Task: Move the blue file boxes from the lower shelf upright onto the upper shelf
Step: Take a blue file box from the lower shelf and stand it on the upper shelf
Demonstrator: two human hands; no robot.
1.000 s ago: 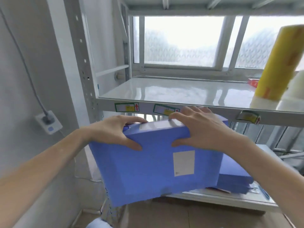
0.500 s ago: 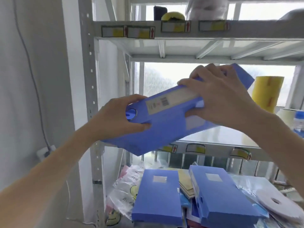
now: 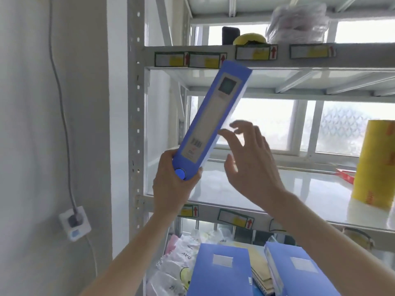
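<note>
My left hand [image 3: 172,184] grips the bottom end of a blue file box [image 3: 211,120], which stands nearly upright with its top leaning right, spine toward me, in front of the left end of the white upper shelf [image 3: 277,189]. My right hand [image 3: 250,161] hovers just right of the box with fingers spread, off the box. Two more blue file boxes lie flat on the lower shelf, one [image 3: 222,272] at the centre, the other [image 3: 299,272] to its right.
A grey steel upright [image 3: 134,124] stands left of the box. A yellow roll [image 3: 374,165] and a red item [image 3: 346,175] sit at the shelf's right. Plastic bags [image 3: 175,265] and notebooks [image 3: 259,272] crowd the lower shelf. A wall socket [image 3: 74,223] is on the left.
The box has swung from almost horizontal to nearly upright. My right hand has let go of it and opened; my left hand now holds it alone at the bottom end.
</note>
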